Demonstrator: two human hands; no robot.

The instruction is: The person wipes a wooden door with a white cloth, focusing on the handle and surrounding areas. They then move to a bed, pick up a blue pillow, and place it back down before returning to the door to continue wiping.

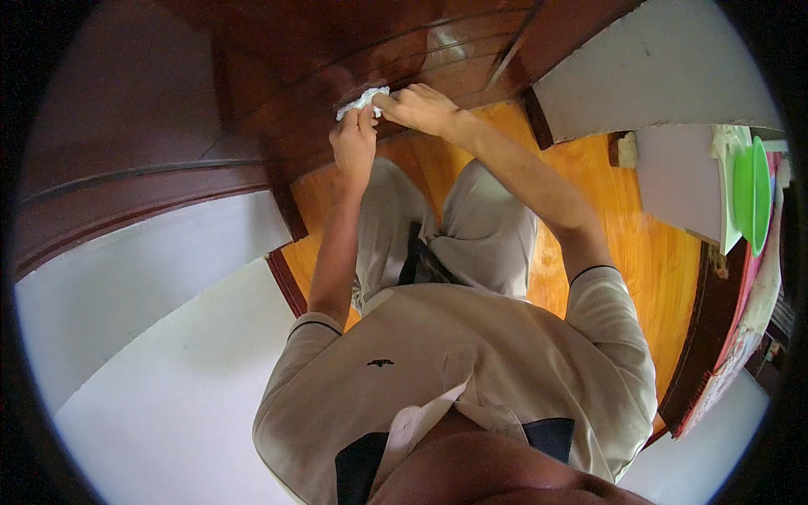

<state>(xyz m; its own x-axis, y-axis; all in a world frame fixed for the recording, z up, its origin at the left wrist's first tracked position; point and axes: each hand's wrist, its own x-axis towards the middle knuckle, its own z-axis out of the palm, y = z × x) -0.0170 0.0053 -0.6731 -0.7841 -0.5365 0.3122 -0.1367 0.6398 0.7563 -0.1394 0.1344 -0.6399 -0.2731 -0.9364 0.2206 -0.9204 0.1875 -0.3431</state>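
Note:
A crumpled white tissue or thin cloth (pixel 361 103) is between my two hands, close against a dark reddish-brown, glossy wooden panel (pixel 278 107). My left hand (pixel 355 136) comes up from below and pinches the lower edge of the white piece with its fingers. At its right end, my right hand (pixel 416 108) holds it with the thumb and fingers, the back of the hand turned up. The panel's shiny surface reflects parts of the hands. Whether the white piece touches the wood cannot be told.
Below the panel lies an orange-brown wooden floor (pixel 568 183), with my bent knees over it. White walls (pixel 189 328) stand at the left. At the right are a pale box-like piece (pixel 675 177), a green plastic basin (pixel 752 196) and a reddish patterned cloth (pixel 726 379).

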